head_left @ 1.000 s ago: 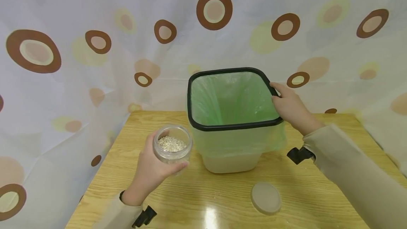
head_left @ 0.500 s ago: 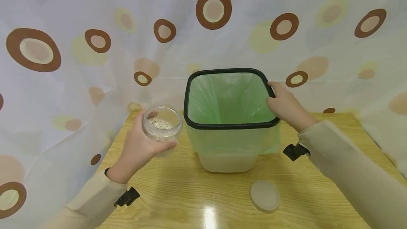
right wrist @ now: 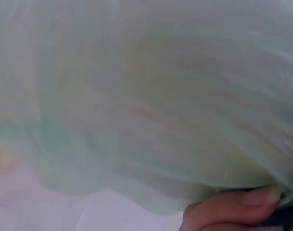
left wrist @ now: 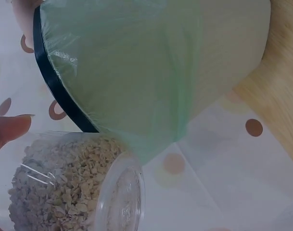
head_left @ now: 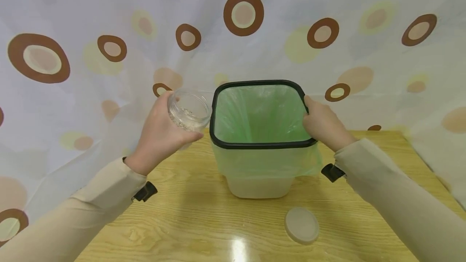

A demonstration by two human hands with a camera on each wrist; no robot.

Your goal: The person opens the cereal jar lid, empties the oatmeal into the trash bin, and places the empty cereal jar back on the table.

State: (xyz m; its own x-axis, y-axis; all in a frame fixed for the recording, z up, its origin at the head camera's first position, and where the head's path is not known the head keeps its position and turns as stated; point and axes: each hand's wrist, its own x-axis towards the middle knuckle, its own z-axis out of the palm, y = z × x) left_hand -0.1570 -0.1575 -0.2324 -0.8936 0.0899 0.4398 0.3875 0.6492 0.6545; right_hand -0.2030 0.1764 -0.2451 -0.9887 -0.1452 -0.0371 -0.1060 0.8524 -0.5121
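My left hand (head_left: pixel 156 138) grips a clear jar (head_left: pixel 187 112) of pale flakes that look like rolled oats (left wrist: pixel 76 183). It is raised beside the left edge of a trash bin, its mouth tilted up and toward the bin. The trash bin (head_left: pixel 260 187) is off-white, with a green bag (head_left: pixel 262 159) lining it and a black rim (head_left: pixel 260 146) around the top. On the far side, my right hand (head_left: pixel 322 122) holds this rim, thumb and fingers around it. In the right wrist view the bag fills most of the picture and some fingers (right wrist: pixel 228 209) show.
A round beige lid (head_left: pixel 301 225) lies flat on the wooden table (head_left: pixel 196 221), in front of the bin and to its right. Behind and at the sides hangs a pale sheet (head_left: pixel 218 64) patterned with brown and yellow circles.
My left hand has lifted the jar up and away, level with the bin's rim, and tilted it more toward the bin. The right hand and bin have shifted slightly left.
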